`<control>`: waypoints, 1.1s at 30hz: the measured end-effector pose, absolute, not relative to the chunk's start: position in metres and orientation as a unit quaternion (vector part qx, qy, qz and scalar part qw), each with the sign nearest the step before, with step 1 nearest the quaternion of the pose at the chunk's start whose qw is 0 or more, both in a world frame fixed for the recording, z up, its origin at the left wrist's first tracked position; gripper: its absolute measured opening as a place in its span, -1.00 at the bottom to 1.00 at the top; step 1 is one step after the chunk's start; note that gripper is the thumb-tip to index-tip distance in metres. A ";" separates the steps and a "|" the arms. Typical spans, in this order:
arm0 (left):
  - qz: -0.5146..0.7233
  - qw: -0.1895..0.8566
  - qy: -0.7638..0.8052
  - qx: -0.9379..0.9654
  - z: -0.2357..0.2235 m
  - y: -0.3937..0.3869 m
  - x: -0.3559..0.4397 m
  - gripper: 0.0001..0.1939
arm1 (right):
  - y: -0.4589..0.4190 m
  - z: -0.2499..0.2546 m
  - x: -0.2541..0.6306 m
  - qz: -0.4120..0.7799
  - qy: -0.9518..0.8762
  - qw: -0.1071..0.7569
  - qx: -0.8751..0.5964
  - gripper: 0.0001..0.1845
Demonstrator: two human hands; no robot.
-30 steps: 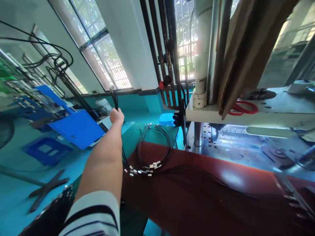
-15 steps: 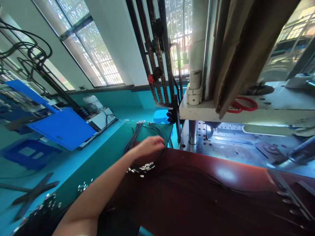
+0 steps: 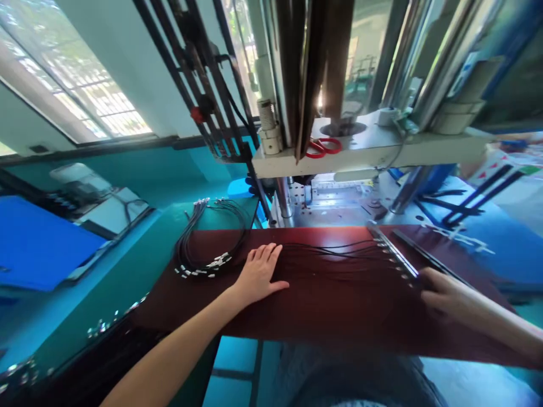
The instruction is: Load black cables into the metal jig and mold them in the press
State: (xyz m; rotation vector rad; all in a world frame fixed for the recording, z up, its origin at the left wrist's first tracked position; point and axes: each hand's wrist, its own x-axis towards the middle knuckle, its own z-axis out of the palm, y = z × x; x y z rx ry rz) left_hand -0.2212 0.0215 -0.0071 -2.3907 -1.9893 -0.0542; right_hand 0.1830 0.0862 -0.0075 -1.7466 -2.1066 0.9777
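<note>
My left hand [image 3: 259,276] lies palm down on the dark red tabletop [image 3: 331,316], its fingers stretched out and thumb apart. Thin black cables [image 3: 322,250] run from beside its fingertips rightward to a long metal bar [image 3: 397,257], where their ends sit in a row along the edge. At the near end of that bar, my right hand [image 3: 441,291] has its fingers closed around it. Left of my left hand, a looped bundle of black cables [image 3: 182,243] with white tags and metal tips rests across the red top and the green table.
A press with a white plate [image 3: 394,155] and steel columns stands behind the tabletop. Red-handled scissors [image 3: 324,147] lie on that plate. A second dark bar [image 3: 424,254] is right of the first. More cables with shiny ends [image 3: 102,328] lie at the lower left.
The view has swung right and down, bringing my right hand and the metal bar into sight. My left hand has moved from the looped bundle onto the tabletop, fingers now spread.
</note>
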 end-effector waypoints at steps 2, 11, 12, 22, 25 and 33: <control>-0.019 0.025 -0.639 -0.769 -0.005 0.023 -0.214 -0.14 | 0.092 0.011 0.171 0.429 -0.622 0.079 -0.650 -0.88; 0.033 -0.057 -0.571 -0.819 0.008 0.035 -0.191 -0.76 | 0.161 0.044 0.154 0.323 -0.700 0.170 -0.614 -0.84; 0.035 -0.061 -0.567 -0.821 0.010 0.036 -0.190 -0.78 | 0.173 0.048 0.150 0.319 -0.706 0.176 -0.607 -0.83; -0.070 0.033 -0.664 -0.744 0.018 0.080 -0.171 -0.28 | 0.248 0.061 0.122 0.329 -0.726 0.198 -0.570 -0.76; -0.082 0.076 -0.691 -0.714 0.016 0.094 -0.166 -0.30 | 0.255 0.057 0.128 0.341 -0.718 0.211 -0.569 -0.76; -0.074 -0.262 -0.616 -0.740 0.024 0.098 -0.151 -0.66 | 0.289 0.043 0.117 0.324 -0.747 0.208 -0.542 -0.81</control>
